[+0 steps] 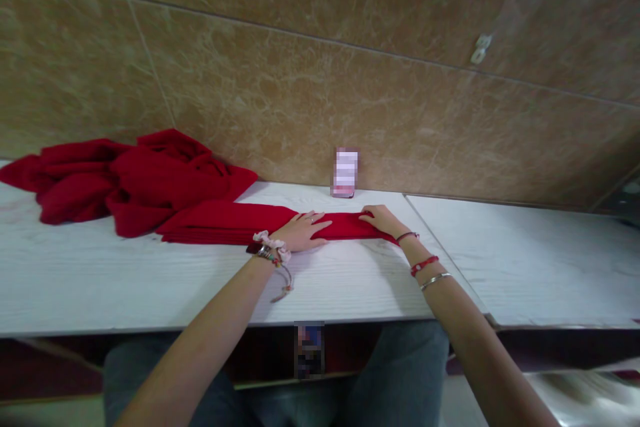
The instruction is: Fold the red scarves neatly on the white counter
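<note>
A long strip of red cloth [220,220], folded in several layers, lies flat on the white table [175,293]. My left hand [303,230] rests on it with spread fingers, pressing near its middle. At the strip's right end, my right hand [383,220] has its fingers curled onto the fabric, thumb and fingertips closed at the far edge. Exactly what the right fingertips pinch is partly hidden by the hand. To the left, the strip runs up against a loose crumpled heap of red cloth [150,177].
A phone [345,173] with a blurred screen leans upright against the brown tiled wall [280,100] behind the table. A seam crosses the tabletop right of my hands. My knees [405,373] are under the front edge. A small white fitting [481,49] sits on the wall.
</note>
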`<action>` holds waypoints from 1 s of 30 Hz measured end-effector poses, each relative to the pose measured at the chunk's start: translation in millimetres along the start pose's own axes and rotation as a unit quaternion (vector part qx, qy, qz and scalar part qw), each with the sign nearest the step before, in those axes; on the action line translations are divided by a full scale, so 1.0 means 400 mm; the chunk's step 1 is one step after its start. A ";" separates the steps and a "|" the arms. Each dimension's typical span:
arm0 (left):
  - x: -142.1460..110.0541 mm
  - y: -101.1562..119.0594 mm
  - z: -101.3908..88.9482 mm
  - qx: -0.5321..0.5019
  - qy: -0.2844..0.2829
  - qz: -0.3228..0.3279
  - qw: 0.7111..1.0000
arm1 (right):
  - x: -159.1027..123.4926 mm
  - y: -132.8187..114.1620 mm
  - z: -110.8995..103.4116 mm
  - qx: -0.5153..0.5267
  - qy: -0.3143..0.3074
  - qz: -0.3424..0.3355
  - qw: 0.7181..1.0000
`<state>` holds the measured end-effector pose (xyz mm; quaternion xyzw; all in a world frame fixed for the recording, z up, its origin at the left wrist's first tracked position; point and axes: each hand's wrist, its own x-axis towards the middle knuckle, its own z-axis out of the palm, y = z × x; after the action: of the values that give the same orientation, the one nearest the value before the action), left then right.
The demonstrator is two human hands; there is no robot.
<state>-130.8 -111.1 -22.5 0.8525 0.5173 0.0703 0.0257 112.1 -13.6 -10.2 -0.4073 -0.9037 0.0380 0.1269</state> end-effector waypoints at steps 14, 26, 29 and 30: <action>-0.002 0.047 0.005 -0.006 -0.023 -0.019 1.000 | 0.004 0.023 -0.026 -0.054 0.077 0.001 0.996; 0.007 0.055 0.021 0.008 0.010 0.024 1.000 | -0.099 0.004 -0.040 -0.045 -0.076 -0.139 0.986; 0.007 0.055 0.020 0.016 0.006 0.024 1.000 | -0.110 0.054 -0.050 -0.081 -0.094 -0.078 0.989; 0.007 0.056 0.019 0.018 0.005 0.022 1.000 | -0.115 0.074 -0.056 -0.086 -0.095 -0.048 0.991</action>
<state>-108.9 -118.8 -27.3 0.8636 0.4999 0.0656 0.0062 168.8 -29.2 -2.9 -0.3678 -0.9299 -0.0075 0.0066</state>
